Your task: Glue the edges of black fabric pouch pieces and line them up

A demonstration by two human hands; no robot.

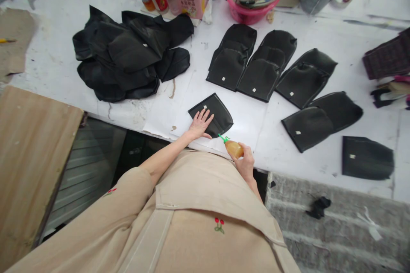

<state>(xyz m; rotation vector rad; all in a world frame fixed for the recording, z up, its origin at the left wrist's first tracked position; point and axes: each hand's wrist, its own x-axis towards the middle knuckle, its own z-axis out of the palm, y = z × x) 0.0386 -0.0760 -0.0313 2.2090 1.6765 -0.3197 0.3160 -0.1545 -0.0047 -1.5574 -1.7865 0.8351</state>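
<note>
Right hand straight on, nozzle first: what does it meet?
Likely the near edge of the black piece under the left hand; the nozzle's height is unclear, so it might pass over.

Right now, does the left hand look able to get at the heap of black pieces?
Probably yes: the left hand lies flat on a single black piece without gripping it, and only white work surface seems to separate it from the heap, ahead and to its left.
</note>
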